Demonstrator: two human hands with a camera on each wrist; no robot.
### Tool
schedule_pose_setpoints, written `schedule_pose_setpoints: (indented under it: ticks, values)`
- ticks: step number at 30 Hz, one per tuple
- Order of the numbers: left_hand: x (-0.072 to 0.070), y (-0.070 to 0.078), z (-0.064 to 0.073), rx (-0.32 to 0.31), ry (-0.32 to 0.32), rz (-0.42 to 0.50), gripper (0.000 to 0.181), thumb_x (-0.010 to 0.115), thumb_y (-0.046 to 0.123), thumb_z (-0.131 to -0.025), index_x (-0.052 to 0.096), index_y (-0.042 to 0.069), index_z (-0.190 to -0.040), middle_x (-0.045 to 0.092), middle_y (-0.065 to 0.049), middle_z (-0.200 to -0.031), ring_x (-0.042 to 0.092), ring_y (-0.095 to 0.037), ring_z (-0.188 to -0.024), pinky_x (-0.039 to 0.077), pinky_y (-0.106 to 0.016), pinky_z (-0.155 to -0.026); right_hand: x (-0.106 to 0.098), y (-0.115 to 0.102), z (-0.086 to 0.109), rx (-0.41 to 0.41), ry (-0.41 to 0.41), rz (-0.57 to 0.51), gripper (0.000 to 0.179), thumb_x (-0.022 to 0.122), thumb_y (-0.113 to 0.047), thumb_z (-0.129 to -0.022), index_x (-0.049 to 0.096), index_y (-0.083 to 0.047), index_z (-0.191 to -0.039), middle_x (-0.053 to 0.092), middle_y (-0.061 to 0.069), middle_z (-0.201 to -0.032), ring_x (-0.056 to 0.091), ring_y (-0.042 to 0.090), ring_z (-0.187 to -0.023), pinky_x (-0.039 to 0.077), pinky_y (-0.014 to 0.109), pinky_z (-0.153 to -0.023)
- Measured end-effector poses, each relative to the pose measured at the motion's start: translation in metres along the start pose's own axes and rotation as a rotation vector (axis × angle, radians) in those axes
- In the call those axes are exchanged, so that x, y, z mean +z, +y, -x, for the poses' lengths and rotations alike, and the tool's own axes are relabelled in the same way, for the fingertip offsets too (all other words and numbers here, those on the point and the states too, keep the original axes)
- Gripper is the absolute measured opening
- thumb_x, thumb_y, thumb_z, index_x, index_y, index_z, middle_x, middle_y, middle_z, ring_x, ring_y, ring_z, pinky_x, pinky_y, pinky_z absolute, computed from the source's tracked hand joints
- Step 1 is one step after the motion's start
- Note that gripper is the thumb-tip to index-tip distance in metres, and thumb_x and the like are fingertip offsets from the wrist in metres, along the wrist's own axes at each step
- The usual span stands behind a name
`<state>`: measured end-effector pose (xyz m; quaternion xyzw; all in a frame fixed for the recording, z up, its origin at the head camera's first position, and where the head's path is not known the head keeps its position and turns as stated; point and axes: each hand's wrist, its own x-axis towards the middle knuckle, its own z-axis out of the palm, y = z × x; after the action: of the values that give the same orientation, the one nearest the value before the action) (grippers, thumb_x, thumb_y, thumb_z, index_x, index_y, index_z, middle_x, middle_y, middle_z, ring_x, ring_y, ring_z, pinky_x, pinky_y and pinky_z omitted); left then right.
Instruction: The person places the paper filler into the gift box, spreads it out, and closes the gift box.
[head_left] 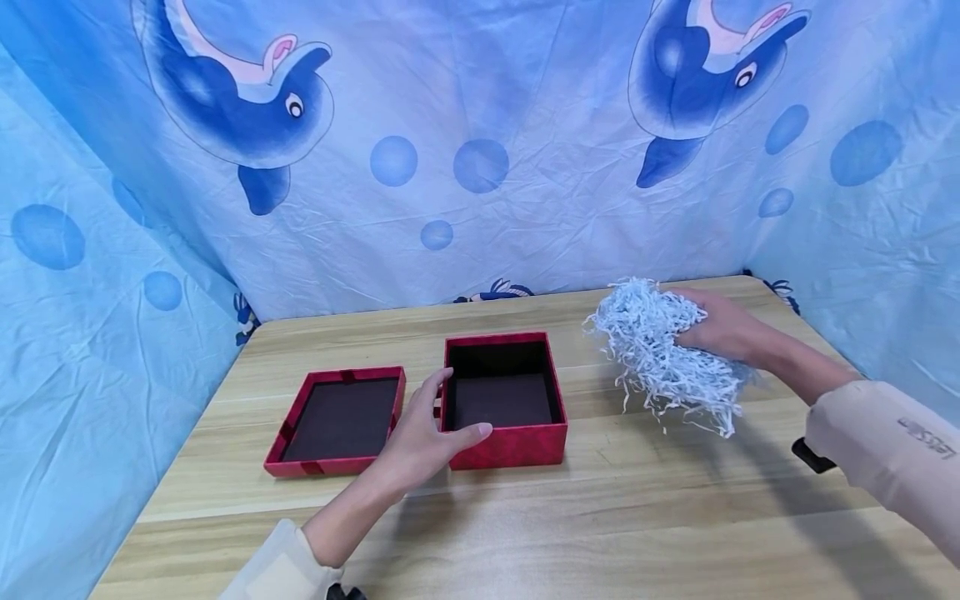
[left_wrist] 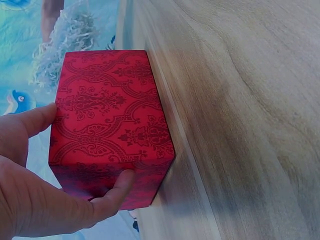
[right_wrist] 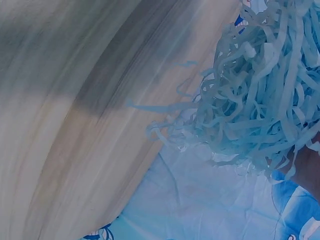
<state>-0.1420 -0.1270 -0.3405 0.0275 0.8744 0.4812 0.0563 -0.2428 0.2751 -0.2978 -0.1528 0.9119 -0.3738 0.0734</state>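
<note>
A red patterned box [head_left: 517,447] stands uncovered on the table, its dark inside showing no contents. My left hand [head_left: 416,442] holds its near left corner, thumb at the front rim and fingers along the left side. The left wrist view shows those fingertips touching the red box [left_wrist: 105,110]. Over the table's right side, my right hand [head_left: 722,329] grips a big bundle of pale blue shredded paper [head_left: 648,333]. Loose strands of shredded paper [right_wrist: 260,100] hang down, and most of the right fingers are hidden behind it.
Left of the box lies a red lid [head_left: 341,417], its dark inner side facing up. The wooden table [head_left: 600,517] ends against a blue curtain [head_left: 540,217] with dolphins, which also hangs along both sides.
</note>
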Motion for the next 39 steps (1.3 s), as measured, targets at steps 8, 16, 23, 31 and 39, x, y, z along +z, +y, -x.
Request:
schedule_pose_setpoints:
  ticks: [8,16,23,31,39]
  values:
    - [0.0,0.0,0.0,-0.009,-0.001,0.002,0.092,0.079,0.043,-0.077,0.026,0.028,-0.15,0.028,-0.006,-0.154,0.037,-0.035,-0.134,0.045,-0.056,-0.096,0.003,-0.008,-0.006,-0.006,-0.011,0.004,0.081,0.065,0.0,-0.081,0.025,-0.005,-0.152,0.028,0.026,-0.151,0.03,0.047,-0.134,0.029,0.063,-0.104]
    - [0.0,0.0,0.0,-0.001,-0.003,0.006,0.091,0.079,0.042,-0.078,0.026,0.027,-0.15,0.028,-0.006,-0.154,0.036,-0.034,-0.134,0.044,-0.056,-0.097,0.004,-0.019,-0.011,-0.049,-0.021,-0.014,0.077,0.064,0.0,-0.082,0.03,-0.006,-0.15,0.032,0.023,-0.151,0.03,0.045,-0.135,0.029,0.063,-0.105]
    - [0.0,0.0,0.0,0.002,-0.002,0.003,0.091,0.079,0.042,-0.078,0.026,0.027,-0.15,0.028,-0.006,-0.154,0.036,-0.033,-0.135,0.043,-0.056,-0.097,0.007,-0.029,-0.015,-0.06,-0.024,-0.025,0.074,0.063,0.0,-0.082,0.033,-0.007,-0.149,0.037,0.021,-0.148,0.037,0.042,-0.132,0.033,0.06,-0.104]
    - [0.0,0.0,0.0,0.004,-0.001,-0.004,0.091,0.079,0.042,-0.078,0.026,0.027,-0.15,0.029,-0.006,-0.153,0.036,-0.033,-0.134,0.044,-0.056,-0.097,0.01,-0.04,-0.021,-0.048,-0.039,-0.029,0.076,0.063,-0.003,-0.083,0.031,-0.011,-0.151,0.034,0.018,-0.151,0.033,0.04,-0.135,0.031,0.059,-0.106]
    - [0.0,0.0,0.0,0.007,-0.002,0.003,0.091,0.079,0.041,-0.078,0.026,0.026,-0.15,0.028,-0.007,-0.153,0.035,-0.034,-0.134,0.044,-0.056,-0.097,0.016,-0.051,-0.025,-0.065,-0.047,-0.071,0.077,0.063,-0.001,-0.081,0.031,-0.012,-0.151,0.034,0.015,-0.152,0.035,0.038,-0.135,0.033,0.057,-0.105]
